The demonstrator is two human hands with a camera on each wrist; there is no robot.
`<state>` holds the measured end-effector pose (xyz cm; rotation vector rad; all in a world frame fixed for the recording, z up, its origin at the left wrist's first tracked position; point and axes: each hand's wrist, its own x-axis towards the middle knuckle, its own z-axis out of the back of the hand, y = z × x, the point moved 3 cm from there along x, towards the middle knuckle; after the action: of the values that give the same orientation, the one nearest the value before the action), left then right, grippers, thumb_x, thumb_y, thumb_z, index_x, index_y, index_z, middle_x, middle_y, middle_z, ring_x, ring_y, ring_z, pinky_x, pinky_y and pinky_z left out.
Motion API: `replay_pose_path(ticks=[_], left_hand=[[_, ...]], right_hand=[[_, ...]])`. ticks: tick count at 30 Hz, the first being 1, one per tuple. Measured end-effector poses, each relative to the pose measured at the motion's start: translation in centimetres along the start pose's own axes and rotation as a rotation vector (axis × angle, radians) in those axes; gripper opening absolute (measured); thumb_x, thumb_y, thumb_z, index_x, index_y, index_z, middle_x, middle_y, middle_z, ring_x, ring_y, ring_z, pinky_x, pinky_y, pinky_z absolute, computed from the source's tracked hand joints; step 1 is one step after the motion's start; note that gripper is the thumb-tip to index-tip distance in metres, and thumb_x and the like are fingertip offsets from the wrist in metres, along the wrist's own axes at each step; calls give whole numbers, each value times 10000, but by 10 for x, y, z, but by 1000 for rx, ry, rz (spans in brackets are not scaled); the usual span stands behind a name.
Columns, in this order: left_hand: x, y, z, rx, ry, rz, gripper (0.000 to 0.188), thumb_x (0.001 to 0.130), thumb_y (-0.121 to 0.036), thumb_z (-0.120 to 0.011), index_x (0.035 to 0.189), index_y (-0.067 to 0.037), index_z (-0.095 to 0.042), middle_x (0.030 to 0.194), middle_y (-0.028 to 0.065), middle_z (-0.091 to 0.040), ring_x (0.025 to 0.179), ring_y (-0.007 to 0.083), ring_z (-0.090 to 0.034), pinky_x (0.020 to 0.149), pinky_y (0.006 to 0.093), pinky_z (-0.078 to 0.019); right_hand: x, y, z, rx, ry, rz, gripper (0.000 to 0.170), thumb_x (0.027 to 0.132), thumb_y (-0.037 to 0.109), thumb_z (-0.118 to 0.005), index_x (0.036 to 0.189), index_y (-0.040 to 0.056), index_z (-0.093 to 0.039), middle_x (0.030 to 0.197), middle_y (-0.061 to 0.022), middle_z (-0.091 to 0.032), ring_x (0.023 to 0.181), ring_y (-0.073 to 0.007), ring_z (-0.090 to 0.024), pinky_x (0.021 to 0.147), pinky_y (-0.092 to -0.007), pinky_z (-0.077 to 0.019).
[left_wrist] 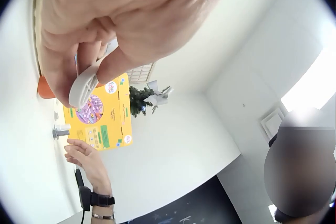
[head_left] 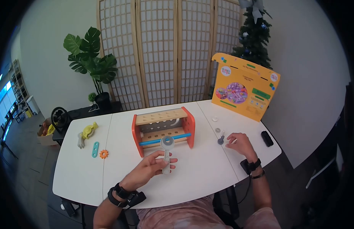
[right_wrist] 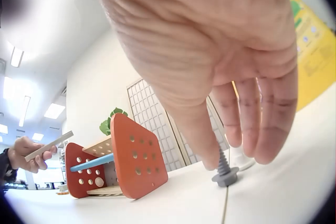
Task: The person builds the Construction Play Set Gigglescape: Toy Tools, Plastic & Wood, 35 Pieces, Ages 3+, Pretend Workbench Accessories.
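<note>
My left hand (head_left: pixel 148 168) grips a light grey toy wrench (head_left: pixel 166 162) by its handle, thumb on top, with the round head pointing away from me. A darker grey round shape shows in that head. Beyond it stands a toy workbench (head_left: pixel 190 129) with orange-red sides and a blue rod (head_left: pixel 152 141) across its front. At the right, my right hand (head_left: pixel 242 145) hovers low over the table, its fingers loosely bent and apart. Close by its thumb, a grey toy screw (right_wrist: pixel 226 176) stands on its wide head, thread up.
Small white pieces (head_left: pixel 214 119) lie beyond the screw. A yellow box (head_left: pixel 238 86) stands at the back right, a black case (head_left: pixel 267 138) at the right edge. On the left are a teal strip (head_left: pixel 95 149), an orange gear (head_left: pixel 104 154) and a yellow-and-grey item (head_left: pixel 88 131).
</note>
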<state>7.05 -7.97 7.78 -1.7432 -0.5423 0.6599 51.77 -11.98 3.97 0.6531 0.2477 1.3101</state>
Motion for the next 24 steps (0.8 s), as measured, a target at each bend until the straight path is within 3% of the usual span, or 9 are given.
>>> replay_pose_path(ticks=[2, 6, 8, 12, 15, 18, 20, 24], left_hand=[[9, 1, 0, -8, -12, 12, 379, 1160, -169, -578, 1523, -69, -532, 1483, 139, -686, 1285, 205, -697, 1146, 406, -549], [27, 5, 0, -34, -8, 25, 386, 1160, -177, -586, 1529, -78, -532, 1492, 130, -683, 1297, 197, -692, 1158, 397, -546], [34, 4, 1, -32, -5, 21, 388, 1160, -181, -588, 1530, -78, -530, 1496, 131, -680, 1301, 196, -689, 1163, 390, -544], [46, 1, 0, -66, 2, -9, 388, 1164, -198, -585, 1525, -66, -530, 1499, 135, -674, 1307, 196, -686, 1169, 372, -540], [53, -4, -1, -86, 1, -24, 387, 1167, -205, -580, 1522, -62, -531, 1496, 138, -673, 1306, 195, -688, 1175, 368, -536], [61, -8, 1, -93, -7, -27, 384, 1167, -207, -577, 1519, -58, -536, 1495, 140, -671, 1298, 195, -693, 1165, 349, -542], [65, -12, 1, -94, -16, -20, 382, 1167, -206, -577, 1515, -53, -540, 1495, 142, -668, 1292, 195, -697, 1151, 335, -551], [73, -18, 1, -104, -47, 4, 367, 1161, -183, -569, 1484, -9, -555, 1466, 165, -672, 1290, 212, -710, 1140, 319, -577]], right_hand=[[8, -12, -12, 117, 7, 50, 351, 761, 170, -953, 1059, 44, -819, 888, -85, -797, 813, -231, -765, 774, -360, -604], [12, 7, -22, 84, -39, 96, 342, 741, 205, -966, 996, 38, -809, 853, -87, -778, 793, -249, -750, 751, -372, -594], [15, 16, -26, -37, -34, 1, 362, 717, 256, -981, 928, 35, -789, 829, -105, -762, 778, -267, -740, 733, -390, -586], [20, 15, -36, -134, -57, 41, 387, 720, 271, -973, 947, 17, -790, 836, -98, -775, 788, -233, -759, 729, -368, -590], [19, 23, -35, -190, -75, 71, 306, 747, 234, -932, 894, 19, -770, 851, -111, -782, 790, -224, -767, 747, -352, -600], [16, 30, -31, 17, -37, 62, 253, 781, 159, -883, 949, 14, -762, 883, -99, -795, 832, -190, -775, 782, -322, -611], [17, 38, -27, 281, 11, 74, 294, 801, 90, -851, 1064, 0, -755, 952, -86, -798, 910, -162, -772, 831, -305, -613], [22, 56, -16, 378, 15, 166, 301, 856, 61, -841, 1134, -5, -745, 993, -62, -782, 905, -166, -769, 816, -327, -617]])
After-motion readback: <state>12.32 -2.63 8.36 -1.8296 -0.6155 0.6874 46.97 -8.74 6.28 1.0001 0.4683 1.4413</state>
